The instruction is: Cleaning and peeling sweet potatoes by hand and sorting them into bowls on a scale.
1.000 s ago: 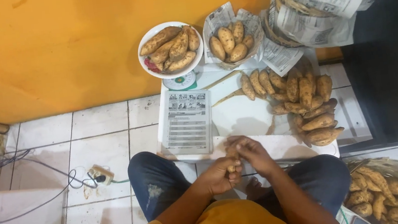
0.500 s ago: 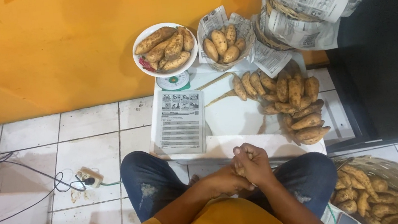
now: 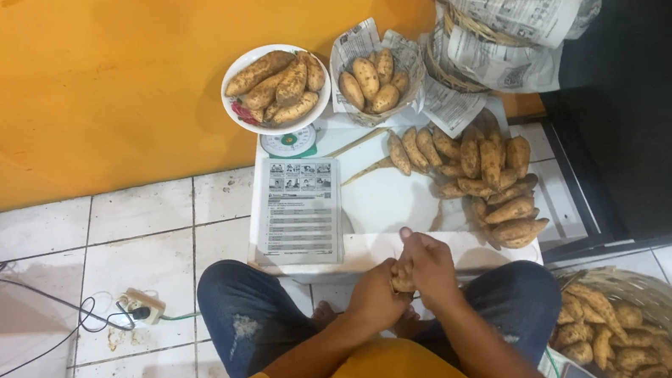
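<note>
I sit cross-legged on the tiled floor. Both hands meet over my lap at the near edge of a low white board [image 3: 380, 201]. My left hand [image 3: 374, 294] and my right hand [image 3: 428, 263] together clasp one small brown sweet potato [image 3: 403, 279], mostly hidden by the fingers. A heap of sweet potatoes [image 3: 480, 180] lies on the board's right side. A folded newspaper sheet [image 3: 297, 209] lies on its left.
A white bowl of sweet potatoes [image 3: 276, 88] sits on a small kitchen scale [image 3: 289, 142] by the orange wall. Newspaper-lined baskets [image 3: 376, 80] [image 3: 503, 15] stand beside it. A wicker basket of sweet potatoes [image 3: 627, 333] is at my right. Cables and a power strip [image 3: 139, 307] lie left.
My view has shifted slightly, so the scene sits a little lower and to the right. Both hands stay together on the sweet potato, with only small finger movement.
</note>
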